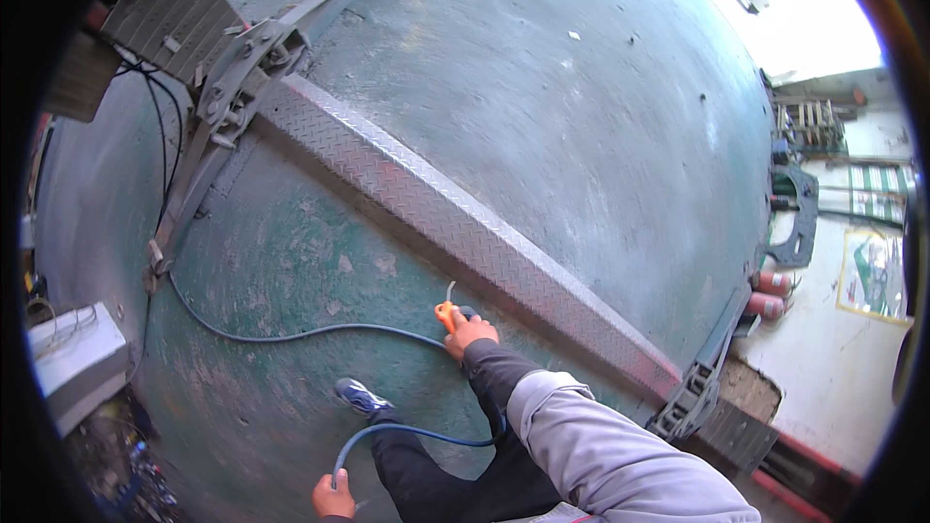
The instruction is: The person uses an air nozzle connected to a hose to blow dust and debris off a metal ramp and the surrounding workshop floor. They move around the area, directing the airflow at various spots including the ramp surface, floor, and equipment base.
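Note:
My right hand [473, 334] is closed around an orange air blow gun [446, 316], whose thin pale nozzle points away from me. Low at the left, my left hand [334, 497] grips a blue-grey air hose [387, 429]. From there the hose arches over my leg and goes out of sight by my right forearm. Another stretch of hose [300, 334] lies across the floor from near my right hand to the foot of a metal post on the left. How the two stretches join is hidden.
Ahead, a tread-plate beam [417, 199] runs diagonally between a left lift arm assembly [237, 92] and a right metal bracket [690, 402]. Red cylinders [767, 306] stand along the right wall. A white box [82, 363] sits at left. My shoe [363, 396] rests on the worn green floor [276, 261].

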Available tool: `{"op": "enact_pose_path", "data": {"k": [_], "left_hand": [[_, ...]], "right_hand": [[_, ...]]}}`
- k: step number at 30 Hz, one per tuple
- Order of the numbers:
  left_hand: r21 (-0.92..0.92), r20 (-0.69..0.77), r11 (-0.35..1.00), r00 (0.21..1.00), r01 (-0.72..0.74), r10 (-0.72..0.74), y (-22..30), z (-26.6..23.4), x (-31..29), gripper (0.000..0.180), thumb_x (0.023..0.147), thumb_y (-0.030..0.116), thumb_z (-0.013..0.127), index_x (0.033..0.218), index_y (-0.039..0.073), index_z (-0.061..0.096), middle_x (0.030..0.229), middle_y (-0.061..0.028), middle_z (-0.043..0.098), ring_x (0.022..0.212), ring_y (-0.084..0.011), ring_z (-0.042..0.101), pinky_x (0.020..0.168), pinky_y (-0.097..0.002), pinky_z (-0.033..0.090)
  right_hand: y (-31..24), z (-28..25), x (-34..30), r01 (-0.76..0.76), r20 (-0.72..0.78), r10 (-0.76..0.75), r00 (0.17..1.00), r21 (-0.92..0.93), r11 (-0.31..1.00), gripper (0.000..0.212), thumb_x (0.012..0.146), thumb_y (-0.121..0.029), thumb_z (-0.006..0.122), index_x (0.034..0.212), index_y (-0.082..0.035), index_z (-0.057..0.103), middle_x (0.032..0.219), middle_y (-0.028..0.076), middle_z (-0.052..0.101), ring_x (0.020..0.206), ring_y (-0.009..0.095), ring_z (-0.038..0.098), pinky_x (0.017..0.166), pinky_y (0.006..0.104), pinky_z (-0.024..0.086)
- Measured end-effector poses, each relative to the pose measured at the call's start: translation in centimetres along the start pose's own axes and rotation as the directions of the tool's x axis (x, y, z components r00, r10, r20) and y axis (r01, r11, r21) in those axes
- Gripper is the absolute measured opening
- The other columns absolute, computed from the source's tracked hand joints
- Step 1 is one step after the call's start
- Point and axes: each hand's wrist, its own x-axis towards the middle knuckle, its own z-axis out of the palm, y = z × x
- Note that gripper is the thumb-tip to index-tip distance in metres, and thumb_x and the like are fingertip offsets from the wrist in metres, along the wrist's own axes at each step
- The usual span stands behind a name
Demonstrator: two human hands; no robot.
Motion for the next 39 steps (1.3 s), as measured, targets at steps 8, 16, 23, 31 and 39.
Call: {"op": "enact_pose_path", "data": {"k": [8, 16, 23, 31, 39], "left_hand": [[0.292, 0.304, 0.888, 0.915, -0.355, 0.266, -3.9, -0.8, 9.3, 0.036, 0.095, 0.038, 0.069, 0.090, 0.002, 0.068, 0.082, -0.0213, 0.070, 0.080, -0.0435, 0.068, 0.073, -0.0506, 0.053], [0.389, 0.407, 0.655, 0.759, -0.648, 0.509, -15.0, 1.2, 13.8, 0.027, 0.089, 0.030, 0.074, 0.097, 0.005, 0.068, 0.100, -0.0169, 0.065, 0.108, -0.0399, 0.056, 0.100, -0.0520, 0.039], [0.349, 0.377, 0.540, 0.642, -0.766, 0.668, -17.3, 4.2, 13.5, 0.027, 0.085, 0.023, 0.075, 0.102, 0.005, 0.065, 0.099, -0.0158, 0.060, 0.107, -0.0384, 0.052, 0.105, -0.0536, 0.034], [0.467, 0.421, 0.242, 0.455, -0.850, 0.785, -18.3, 9.5, 7.7, 0.029, 0.086, 0.027, 0.071, 0.106, 0.007, 0.067, 0.098, -0.0136, 0.063, 0.105, -0.0359, 0.057, 0.106, -0.0541, 0.036], [0.482, 0.490, 0.071, 0.336, -0.873, 0.804, -19.1, 13.0, 6.1, 0.029, 0.091, 0.032, 0.067, 0.111, 0.011, 0.066, 0.098, -0.0117, 0.064, 0.101, -0.0327, 0.060, 0.102, -0.0512, 0.041]], "right_hand": [[-9.5, 13.6, -2.6, 0.136, -0.155, -0.147, 0.977, -0.078, 0.988, 0.049, 0.097, -0.024, 0.051, 0.144, -0.013, 0.055, 0.116, 0.016, 0.067, 0.105, 0.032, 0.067, 0.090, 0.0459, 0.048], [-11.6, 32.2, -4.8, 0.057, -0.241, -0.040, 0.970, 0.064, 0.996, 0.049, 0.101, -0.019, 0.048, 0.148, -0.011, 0.052, 0.104, 0.017, 0.067, 0.090, 0.032, 0.070, 0.078, 0.0460, 0.054], [-4.2, 39.3, -4.5, -0.086, -0.348, 0.125, 0.929, 0.124, 0.989, 0.053, 0.096, -0.015, 0.054, 0.148, -0.011, 0.051, 0.104, 0.017, 0.065, 0.087, 0.033, 0.069, 0.079, 0.0478, 0.055], [7.9, 43.9, -5.8, -0.056, -0.498, 0.165, 0.852, 0.226, 0.973, 0.054, 0.092, -0.014, 0.058, 0.146, -0.016, 0.054, 0.104, 0.014, 0.064, 0.091, 0.030, 0.066, 0.080, 0.0459, 0.053], [20.8, 48.6, -12.2, -0.197, -0.469, 0.296, 0.832, 0.248, 0.948, 0.049, 0.092, -0.013, 0.060, 0.140, -0.018, 0.058, 0.102, 0.012, 0.063, 0.094, 0.030, 0.066, 0.084, 0.0455, 0.052]]}}
